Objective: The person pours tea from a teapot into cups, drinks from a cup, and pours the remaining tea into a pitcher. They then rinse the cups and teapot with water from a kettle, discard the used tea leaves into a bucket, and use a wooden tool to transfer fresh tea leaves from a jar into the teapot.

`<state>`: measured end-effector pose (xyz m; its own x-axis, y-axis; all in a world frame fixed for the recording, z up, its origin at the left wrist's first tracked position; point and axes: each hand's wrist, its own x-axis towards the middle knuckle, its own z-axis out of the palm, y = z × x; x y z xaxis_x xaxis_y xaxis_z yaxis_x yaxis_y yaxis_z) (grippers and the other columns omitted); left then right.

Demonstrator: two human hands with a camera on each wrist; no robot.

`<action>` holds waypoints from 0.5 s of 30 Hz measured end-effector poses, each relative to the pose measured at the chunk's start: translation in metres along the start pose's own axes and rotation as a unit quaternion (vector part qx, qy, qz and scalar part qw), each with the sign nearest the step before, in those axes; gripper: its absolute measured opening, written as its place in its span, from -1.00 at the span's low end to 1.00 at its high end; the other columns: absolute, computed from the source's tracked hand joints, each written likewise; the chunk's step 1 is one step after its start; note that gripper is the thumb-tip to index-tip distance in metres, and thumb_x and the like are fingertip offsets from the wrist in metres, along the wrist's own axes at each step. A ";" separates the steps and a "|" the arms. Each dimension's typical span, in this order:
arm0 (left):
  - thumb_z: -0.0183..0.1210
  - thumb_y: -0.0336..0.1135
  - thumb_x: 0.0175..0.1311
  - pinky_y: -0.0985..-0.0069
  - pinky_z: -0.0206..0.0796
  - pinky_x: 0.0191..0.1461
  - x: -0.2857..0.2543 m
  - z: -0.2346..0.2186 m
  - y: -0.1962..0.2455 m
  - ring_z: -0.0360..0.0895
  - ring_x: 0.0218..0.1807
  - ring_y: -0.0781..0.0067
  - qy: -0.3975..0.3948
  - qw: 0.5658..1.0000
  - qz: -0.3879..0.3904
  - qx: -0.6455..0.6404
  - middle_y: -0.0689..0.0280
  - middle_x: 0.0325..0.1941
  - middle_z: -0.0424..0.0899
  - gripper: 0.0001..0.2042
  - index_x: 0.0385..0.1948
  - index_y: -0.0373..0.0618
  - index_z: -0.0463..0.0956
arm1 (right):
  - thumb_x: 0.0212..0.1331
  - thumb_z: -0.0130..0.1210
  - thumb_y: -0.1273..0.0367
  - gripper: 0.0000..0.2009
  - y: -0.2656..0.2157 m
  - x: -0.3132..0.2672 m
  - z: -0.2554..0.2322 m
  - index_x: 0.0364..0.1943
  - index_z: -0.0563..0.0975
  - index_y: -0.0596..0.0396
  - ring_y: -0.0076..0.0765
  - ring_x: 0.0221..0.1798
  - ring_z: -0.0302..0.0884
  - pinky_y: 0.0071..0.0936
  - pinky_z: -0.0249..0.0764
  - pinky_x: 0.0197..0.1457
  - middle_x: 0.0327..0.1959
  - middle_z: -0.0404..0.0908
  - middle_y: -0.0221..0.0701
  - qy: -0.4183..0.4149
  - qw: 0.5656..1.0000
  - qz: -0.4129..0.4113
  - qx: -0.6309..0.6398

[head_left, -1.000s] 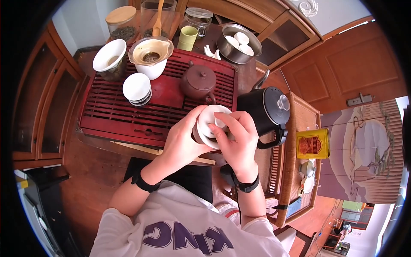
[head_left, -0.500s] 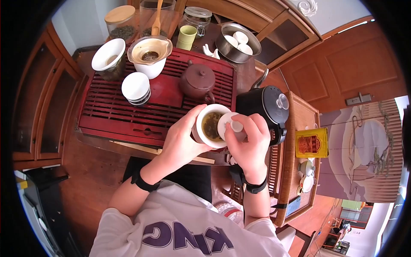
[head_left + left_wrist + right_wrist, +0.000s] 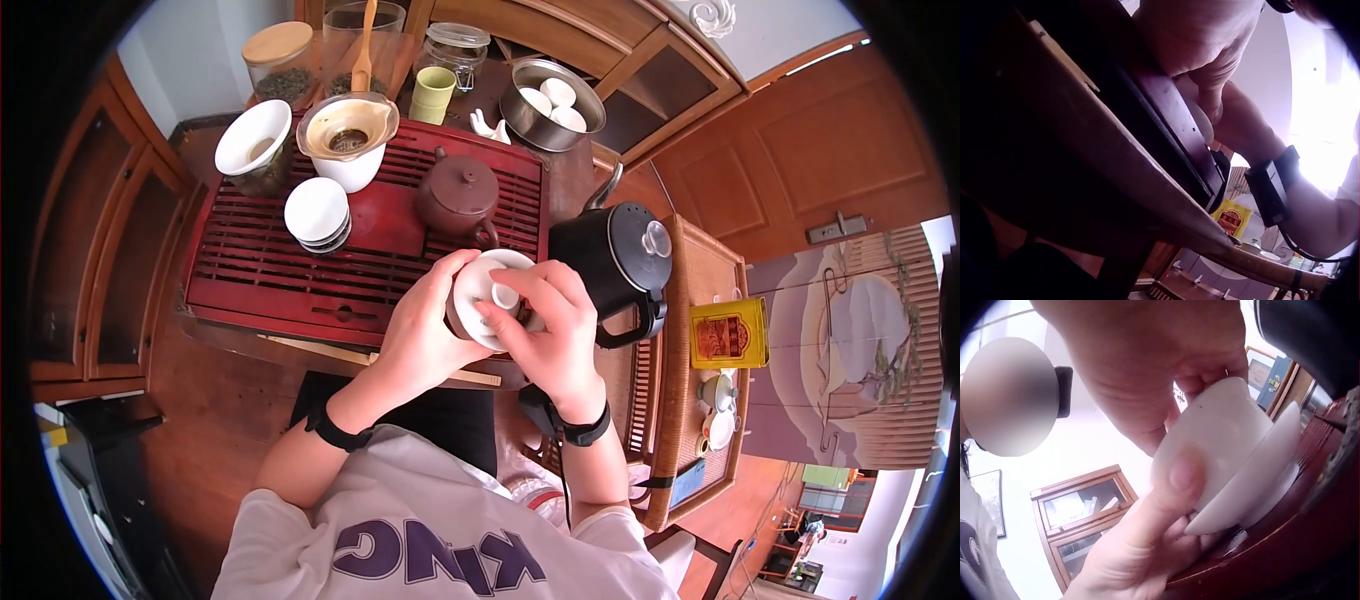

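A white gaiwan (image 3: 1219,428) sits between my two hands in front of the tea tray. My left hand (image 3: 425,318) grips its bowl from the left side, the thumb along the near side. From the right, my right hand (image 3: 558,325) pinches the round knob of the white lid (image 3: 477,285) between thumb and fingers. The lid lies over the bowl's mouth and hides what is inside. Seen from the right wrist, the gaiwan is tilted. In the left wrist view the left hand (image 3: 1200,34) covers most of it.
A slatted red tea tray (image 3: 265,280) carries a brown teapot (image 3: 458,195), stacked white cups (image 3: 318,210), a strainer on a white pitcher (image 3: 350,160) and another white-rimmed vessel (image 3: 252,150). A black kettle (image 3: 600,255) stands close right. Behind are jars and a metal bowl (image 3: 555,130) with white cups.
Half a second ago the right hand held the lid off to the right, showing tea leaves in liquid. Now the lid is back over the bowl, as a second ago. The left hand keeps its grip.
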<state>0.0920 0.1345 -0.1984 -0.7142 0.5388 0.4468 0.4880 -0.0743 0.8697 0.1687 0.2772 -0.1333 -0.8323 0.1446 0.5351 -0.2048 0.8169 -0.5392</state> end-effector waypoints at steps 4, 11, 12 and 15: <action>0.64 -0.32 -0.24 0.20 0.52 0.14 0.001 -0.001 0.004 0.63 0.09 -0.04 0.004 1.000 -0.009 -0.001 0.02 0.11 0.63 -0.08 0.28 -0.19 0.28 | -0.12 0.45 0.38 -0.73 0.001 0.004 -0.001 -0.25 0.70 -0.01 -0.26 -0.30 0.50 -0.31 0.35 -0.18 -0.39 0.54 -0.44 0.022 0.995 -0.043 -0.082; 0.63 -0.34 -0.24 0.21 0.51 0.19 0.001 -0.002 0.004 0.63 0.13 -0.02 -0.005 1.000 -0.005 -0.025 0.00 0.14 0.62 0.04 0.40 -0.16 0.16 | -0.13 0.43 0.40 -0.74 0.009 0.007 -0.006 -0.26 0.70 0.00 -0.26 -0.31 0.47 -0.31 0.33 -0.19 -0.38 0.50 -0.46 0.020 0.993 -0.072 -0.095; 0.61 -0.40 -0.20 0.22 0.45 0.28 0.000 -0.003 0.005 0.57 0.23 0.06 -0.021 0.999 -0.020 -0.040 -0.01 0.22 0.57 0.07 0.44 -0.15 0.09 | -0.13 0.43 0.40 -0.74 0.009 0.009 -0.007 -0.26 0.70 0.00 -0.26 -0.31 0.47 -0.31 0.33 -0.19 -0.38 0.50 -0.46 0.020 0.993 -0.071 -0.096; 0.60 -0.47 -0.17 0.24 0.38 0.38 -0.001 -0.003 0.006 0.51 0.33 0.14 -0.038 0.997 -0.041 -0.062 -0.01 0.30 0.52 0.11 0.49 -0.13 0.01 | -0.12 0.41 0.40 -0.74 0.005 0.013 -0.014 -0.26 0.68 0.00 -0.25 -0.30 0.48 -0.29 0.34 -0.17 -0.37 0.51 -0.45 0.020 0.988 -0.079 -0.135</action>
<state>0.0941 0.1312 -0.1926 -0.7074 0.6083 0.3599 0.3599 -0.1282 0.9242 0.1638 0.2910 -0.1205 -0.7786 0.0207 0.6272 -0.1818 0.9492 -0.2569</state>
